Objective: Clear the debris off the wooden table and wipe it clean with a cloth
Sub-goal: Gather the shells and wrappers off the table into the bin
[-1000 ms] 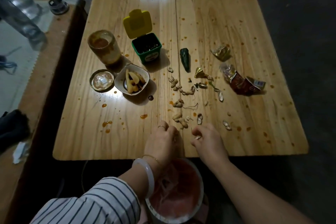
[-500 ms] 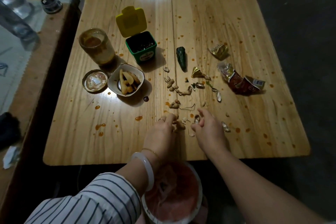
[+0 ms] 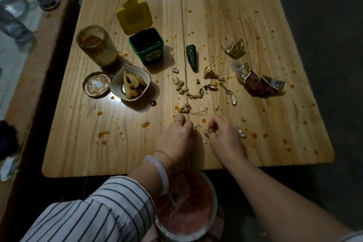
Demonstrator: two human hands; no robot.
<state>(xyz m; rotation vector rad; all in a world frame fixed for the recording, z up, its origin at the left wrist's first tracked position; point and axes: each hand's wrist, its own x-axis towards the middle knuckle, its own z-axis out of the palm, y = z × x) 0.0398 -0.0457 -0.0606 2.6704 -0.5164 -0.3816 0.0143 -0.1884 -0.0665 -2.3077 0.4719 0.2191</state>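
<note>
Progress on the pale wooden table [image 3: 117,153]: I watch both hands, now further in than a second ago, the right hand [image 3: 224,137] pinching a tan peanut shell [image 3: 210,129], the left hand [image 3: 176,137] curled over others, the nearest litter gone, the red-lined white bin [image 3: 215,203] below the edge, orange sauce spills [image 3: 103,133] unwiped.

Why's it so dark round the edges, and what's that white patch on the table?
Head view: the room is dim, lit mainly over the wooden table; the white patch beside the bowl is glare off the wood; the wide lens bows the table's edges.
</note>
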